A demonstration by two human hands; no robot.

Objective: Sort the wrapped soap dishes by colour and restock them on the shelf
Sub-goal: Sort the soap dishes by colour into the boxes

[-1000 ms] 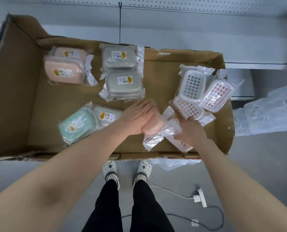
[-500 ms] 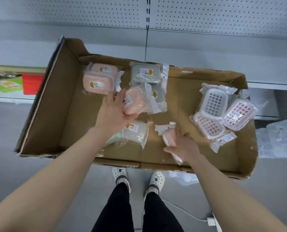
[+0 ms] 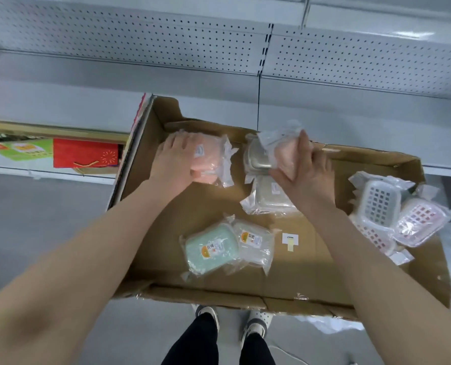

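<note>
Fingers (image 3: pixel 302 143) of the right hand (image 3: pixel 306 169) pinch a pink soap dish (image 3: pixel 285 154) above the grey dishes (image 3: pixel 269 198) at the far edge of the box (image 3: pixel 311 259); the pink pile (image 3: pixel 211 159), gripped by the left hand (image 3: pixel 175 159), lies leftward, in the far-left corner.

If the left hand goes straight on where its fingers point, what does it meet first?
Probably the far wall of the cardboard box, just behind the pink soap dish under the left hand; depth is unclear.

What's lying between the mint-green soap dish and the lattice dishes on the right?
In the head view: a cream wrapped dish touching the mint-green dish, then a small white-and-yellow tag on the bare box floor, short of the lattice dishes.
</note>
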